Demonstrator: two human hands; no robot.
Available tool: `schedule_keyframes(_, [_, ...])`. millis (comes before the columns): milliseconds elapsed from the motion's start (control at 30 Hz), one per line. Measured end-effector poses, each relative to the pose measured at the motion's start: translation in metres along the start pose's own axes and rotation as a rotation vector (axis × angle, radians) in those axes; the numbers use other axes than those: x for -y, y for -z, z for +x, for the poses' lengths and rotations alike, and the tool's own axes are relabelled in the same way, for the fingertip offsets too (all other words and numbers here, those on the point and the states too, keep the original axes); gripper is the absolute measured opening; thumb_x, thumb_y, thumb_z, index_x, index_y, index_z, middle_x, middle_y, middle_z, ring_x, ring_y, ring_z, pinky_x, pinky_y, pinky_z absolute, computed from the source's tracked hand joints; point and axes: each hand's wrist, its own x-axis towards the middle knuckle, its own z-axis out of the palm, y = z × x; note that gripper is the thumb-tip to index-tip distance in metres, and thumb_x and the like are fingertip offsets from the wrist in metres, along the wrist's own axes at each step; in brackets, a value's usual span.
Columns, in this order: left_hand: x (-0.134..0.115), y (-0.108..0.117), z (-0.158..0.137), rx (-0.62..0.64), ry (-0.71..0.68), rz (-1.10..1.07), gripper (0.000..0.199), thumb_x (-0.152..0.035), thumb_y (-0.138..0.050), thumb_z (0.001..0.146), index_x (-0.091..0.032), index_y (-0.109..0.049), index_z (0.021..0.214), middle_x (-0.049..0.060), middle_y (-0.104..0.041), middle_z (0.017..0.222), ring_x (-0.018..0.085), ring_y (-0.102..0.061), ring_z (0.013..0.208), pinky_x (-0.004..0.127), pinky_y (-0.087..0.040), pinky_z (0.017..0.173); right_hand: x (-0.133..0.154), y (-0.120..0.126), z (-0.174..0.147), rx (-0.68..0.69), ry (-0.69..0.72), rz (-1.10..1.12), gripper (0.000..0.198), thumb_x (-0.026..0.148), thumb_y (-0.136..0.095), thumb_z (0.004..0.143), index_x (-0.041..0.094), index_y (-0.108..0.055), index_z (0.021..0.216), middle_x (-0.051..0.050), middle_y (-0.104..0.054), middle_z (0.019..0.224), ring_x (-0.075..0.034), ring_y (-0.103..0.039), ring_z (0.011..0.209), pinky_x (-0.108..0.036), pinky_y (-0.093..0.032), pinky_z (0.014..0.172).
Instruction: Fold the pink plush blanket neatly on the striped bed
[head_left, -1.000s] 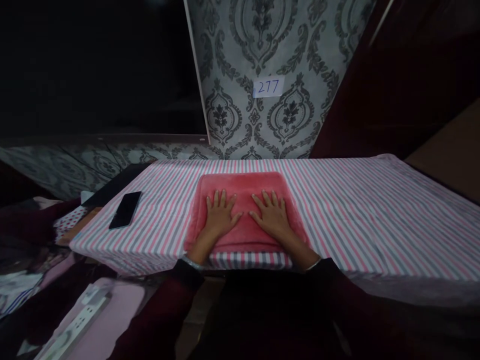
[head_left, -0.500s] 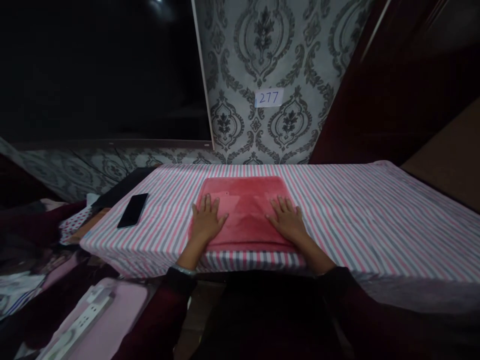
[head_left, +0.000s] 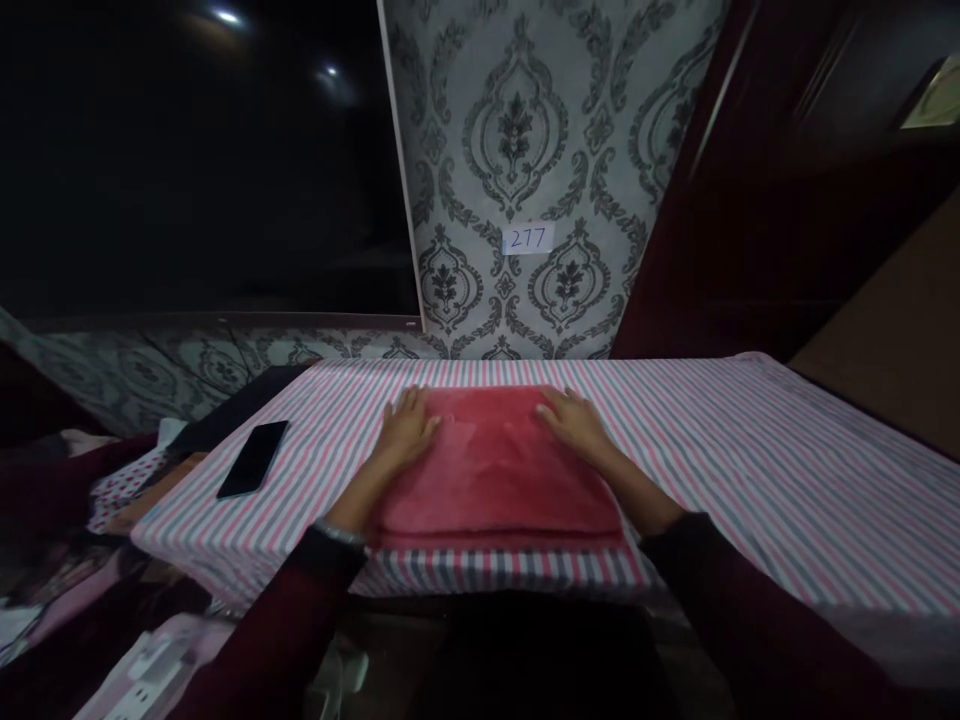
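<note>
A folded red cloth [head_left: 495,470], soft and plush like a towel, lies flat at the front middle of the table. My left hand [head_left: 407,428] rests on its far left edge, fingers stretched toward the back corner. On the opposite side, my right hand [head_left: 574,425] lies over the far right edge with its fingers out and the thumb on the cloth. Both hands are open and hold nothing. Along the near side, the cloth shows a layered fold close to the table's front edge.
A striped tablecloth [head_left: 712,450] covers the table. A dark phone [head_left: 255,458] lies to the left. Behind are a large black screen [head_left: 202,170] and a paper marked 277 [head_left: 529,238] on the patterned wall. A white power strip [head_left: 154,680] sits low at left.
Both hands have slid away from me, from the cloth's middle toward its far corners. The camera view has tilted up slightly. The cloth stays in place on the table.
</note>
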Motion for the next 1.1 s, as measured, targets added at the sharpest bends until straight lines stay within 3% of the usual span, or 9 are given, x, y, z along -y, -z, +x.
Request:
schedule_keyframes(67, [-0.023, 0.003, 0.037, 0.042, -0.034, -0.017, 0.066, -0.035, -0.039, 0.099, -0.014, -0.025, 0.16, 0.016, -0.021, 0.166, 0.029, -0.016, 0.155, 0.054, -0.016, 0.124, 0.029, 0.005, 0.03, -0.002, 0.013, 0.011, 0.053, 0.038, -0.032, 0.105, 0.025, -0.043, 0.154, -0.007, -0.046, 0.156, -0.034, -0.034, 0.146, -0.052, -0.028, 0.117])
schedule_keyframes(167, [-0.043, -0.013, 0.071, 0.11, -0.076, -0.001, 0.062, -0.038, -0.039, 0.1, -0.018, -0.03, 0.158, 0.013, -0.023, 0.166, 0.029, -0.014, 0.156, 0.056, -0.009, 0.124, 0.056, -0.012, 0.054, 0.023, 0.033, -0.028, 0.053, 0.04, -0.032, 0.105, 0.025, -0.04, 0.156, -0.008, -0.044, 0.157, -0.033, -0.029, 0.149, -0.056, -0.022, 0.119])
schedule_keyframes(333, [-0.033, -0.063, 0.078, 0.135, -0.089, 0.043, 0.056, -0.043, -0.033, 0.102, -0.021, -0.041, 0.154, 0.015, -0.037, 0.16, 0.035, -0.029, 0.15, 0.061, -0.013, 0.121, 0.047, -0.065, 0.056, 0.058, 0.1, -0.057, 0.05, 0.041, -0.033, 0.105, 0.025, -0.049, 0.149, -0.009, -0.052, 0.15, -0.032, -0.038, 0.142, -0.058, -0.024, 0.117])
schedule_keyframes(433, [-0.028, -0.076, 0.077, 0.096, -0.099, 0.052, 0.056, -0.044, -0.034, 0.102, -0.021, -0.043, 0.153, 0.015, -0.04, 0.159, 0.036, -0.031, 0.149, 0.061, -0.015, 0.121, 0.039, -0.079, 0.056, 0.033, 0.108, -0.048, 0.05, 0.042, -0.032, 0.105, 0.026, -0.05, 0.148, -0.008, -0.052, 0.15, -0.032, -0.04, 0.14, -0.058, -0.025, 0.116])
schedule_keyframes(667, [-0.017, -0.069, 0.075, -0.014, -0.052, 0.18, 0.056, -0.045, -0.027, 0.103, -0.017, -0.05, 0.146, 0.018, -0.053, 0.148, 0.035, -0.042, 0.141, 0.061, -0.022, 0.118, 0.033, -0.073, 0.056, 0.015, 0.03, -0.053, 0.05, 0.041, -0.032, 0.104, 0.026, -0.053, 0.147, -0.008, -0.052, 0.15, -0.032, -0.038, 0.141, -0.057, -0.022, 0.117])
schedule_keyframes(767, [-0.003, -0.062, 0.072, 0.046, 0.02, 0.219, 0.059, -0.045, -0.023, 0.103, -0.016, -0.046, 0.149, 0.018, -0.044, 0.156, 0.034, -0.034, 0.147, 0.064, -0.023, 0.117, 0.02, -0.069, 0.052, 0.007, -0.077, -0.111, 0.051, 0.044, -0.032, 0.104, 0.023, -0.054, 0.145, -0.01, -0.049, 0.152, -0.034, -0.036, 0.142, -0.059, -0.023, 0.115])
schedule_keyframes(900, [0.016, -0.054, 0.059, 0.149, 0.027, 0.159, 0.059, -0.044, -0.024, 0.104, -0.018, -0.033, 0.157, 0.013, -0.028, 0.165, 0.029, -0.021, 0.154, 0.057, -0.025, 0.12, -0.005, -0.061, 0.04, 0.088, -0.174, -0.08, 0.055, 0.046, -0.027, 0.105, 0.025, -0.045, 0.152, -0.008, -0.035, 0.162, -0.034, -0.027, 0.148, -0.06, -0.028, 0.113])
schedule_keyframes(1100, [0.043, -0.034, 0.018, 0.138, 0.012, 0.084, 0.056, -0.038, -0.025, 0.106, -0.014, -0.029, 0.157, 0.011, -0.025, 0.167, 0.027, -0.02, 0.154, 0.056, -0.02, 0.122, -0.042, -0.034, -0.006, 0.173, -0.296, 0.003, 0.058, 0.045, -0.024, 0.107, 0.022, -0.032, 0.159, -0.011, -0.029, 0.164, -0.035, -0.027, 0.149, -0.063, -0.026, 0.115])
